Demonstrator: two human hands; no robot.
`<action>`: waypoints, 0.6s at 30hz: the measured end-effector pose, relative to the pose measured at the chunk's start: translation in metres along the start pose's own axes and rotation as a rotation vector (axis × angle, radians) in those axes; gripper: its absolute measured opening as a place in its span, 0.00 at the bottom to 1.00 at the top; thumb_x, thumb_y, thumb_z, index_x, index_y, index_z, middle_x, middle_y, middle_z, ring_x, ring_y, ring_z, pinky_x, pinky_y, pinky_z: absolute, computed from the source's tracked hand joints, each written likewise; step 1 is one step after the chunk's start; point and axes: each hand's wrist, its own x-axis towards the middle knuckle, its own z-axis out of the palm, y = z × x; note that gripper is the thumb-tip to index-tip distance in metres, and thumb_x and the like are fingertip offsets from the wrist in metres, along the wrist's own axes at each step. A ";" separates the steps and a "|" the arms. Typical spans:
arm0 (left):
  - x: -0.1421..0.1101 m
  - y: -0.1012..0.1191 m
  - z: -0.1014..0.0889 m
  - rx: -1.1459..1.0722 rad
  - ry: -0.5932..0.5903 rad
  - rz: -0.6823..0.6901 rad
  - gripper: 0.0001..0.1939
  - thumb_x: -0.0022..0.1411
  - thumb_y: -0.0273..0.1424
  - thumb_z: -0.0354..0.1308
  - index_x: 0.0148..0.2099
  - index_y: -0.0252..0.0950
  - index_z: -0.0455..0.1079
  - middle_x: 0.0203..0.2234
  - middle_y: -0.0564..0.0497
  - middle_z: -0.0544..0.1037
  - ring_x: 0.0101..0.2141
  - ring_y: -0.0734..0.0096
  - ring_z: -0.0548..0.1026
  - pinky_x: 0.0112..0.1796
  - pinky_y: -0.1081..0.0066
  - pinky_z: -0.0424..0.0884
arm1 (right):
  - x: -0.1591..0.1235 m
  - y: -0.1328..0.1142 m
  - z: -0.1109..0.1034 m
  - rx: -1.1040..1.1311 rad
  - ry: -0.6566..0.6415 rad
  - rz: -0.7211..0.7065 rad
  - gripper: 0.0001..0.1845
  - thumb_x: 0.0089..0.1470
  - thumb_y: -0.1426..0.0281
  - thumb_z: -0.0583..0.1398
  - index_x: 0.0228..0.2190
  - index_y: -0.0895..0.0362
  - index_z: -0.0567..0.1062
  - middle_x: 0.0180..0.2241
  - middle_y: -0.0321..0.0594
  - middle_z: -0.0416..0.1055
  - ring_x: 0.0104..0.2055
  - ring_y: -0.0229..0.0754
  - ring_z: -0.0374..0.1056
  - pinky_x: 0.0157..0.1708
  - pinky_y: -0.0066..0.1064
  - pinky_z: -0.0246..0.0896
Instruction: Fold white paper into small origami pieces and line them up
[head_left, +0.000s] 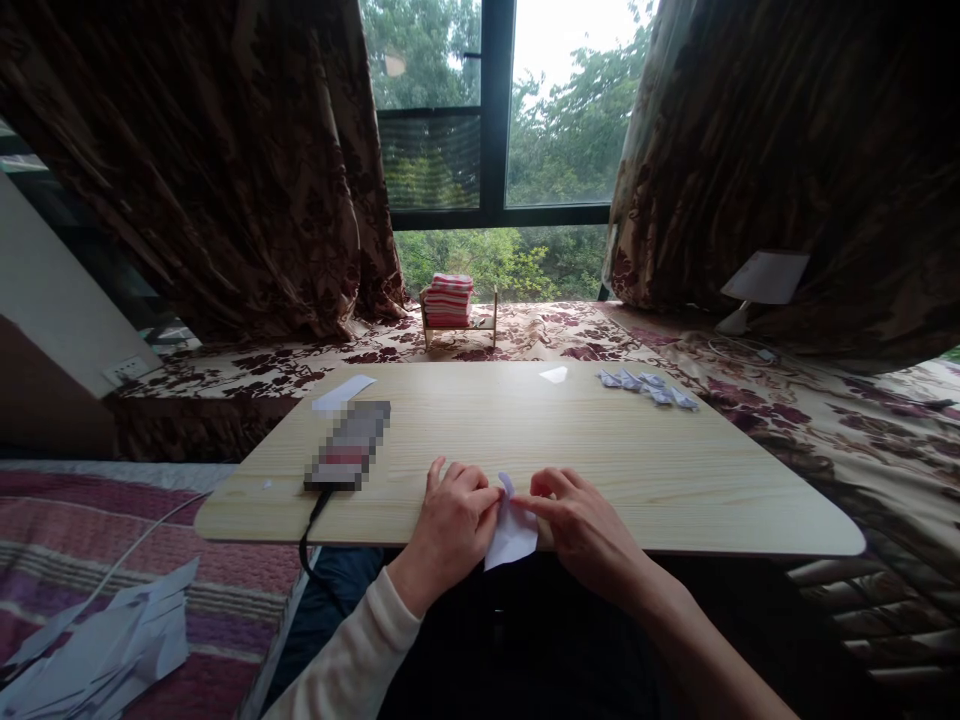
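Note:
Between my two hands, at the table's near edge, is a piece of white paper (513, 538) with a bent, partly folded top. My left hand (456, 515) grips its left side, fingers curled and thumb against the paper. From the other side my right hand (581, 515) pinches the paper near its upper part, its fingers bent. The paper's lower end hangs over the table edge. Whatever lies under the fingertips is hidden. At the far right of the table sits a group of small folded paper pieces (652, 386).
The pale wooden table (480, 430) holds a blurred-out dark device (349, 445) with a black cable, a paper strip (343, 392) and a small white paper piece (554, 374). Loose paper sheets (112, 640) lie on the bed at left. Behind stand a small rack (459, 312) and a lamp (763, 280).

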 end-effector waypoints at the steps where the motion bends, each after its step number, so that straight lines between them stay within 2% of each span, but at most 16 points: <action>1: 0.000 -0.001 -0.001 0.004 -0.012 0.016 0.11 0.64 0.28 0.50 0.37 0.39 0.74 0.33 0.51 0.74 0.41 0.65 0.68 0.57 0.48 0.48 | 0.000 0.000 0.000 -0.002 -0.004 0.002 0.29 0.53 0.84 0.52 0.48 0.44 0.75 0.41 0.41 0.68 0.42 0.43 0.60 0.43 0.34 0.58; 9: 0.001 -0.008 -0.006 0.015 -0.060 0.074 0.12 0.64 0.26 0.49 0.41 0.42 0.73 0.33 0.52 0.72 0.41 0.66 0.68 0.57 0.49 0.49 | 0.001 -0.003 -0.001 0.012 -0.006 0.018 0.26 0.53 0.83 0.52 0.45 0.47 0.76 0.39 0.41 0.68 0.42 0.43 0.60 0.42 0.33 0.57; 14: 0.008 -0.010 -0.010 0.028 -0.104 0.091 0.12 0.63 0.24 0.49 0.36 0.40 0.73 0.31 0.53 0.72 0.40 0.67 0.68 0.57 0.49 0.49 | 0.003 -0.004 -0.002 0.040 -0.019 0.023 0.25 0.52 0.84 0.51 0.44 0.48 0.75 0.38 0.40 0.68 0.42 0.43 0.60 0.42 0.33 0.57; 18: 0.011 -0.013 -0.011 -0.006 -0.127 0.082 0.12 0.62 0.24 0.49 0.36 0.41 0.74 0.30 0.53 0.72 0.39 0.67 0.68 0.55 0.49 0.51 | 0.005 -0.003 -0.002 0.057 -0.020 0.028 0.26 0.52 0.84 0.51 0.44 0.48 0.76 0.39 0.41 0.68 0.42 0.44 0.60 0.42 0.33 0.57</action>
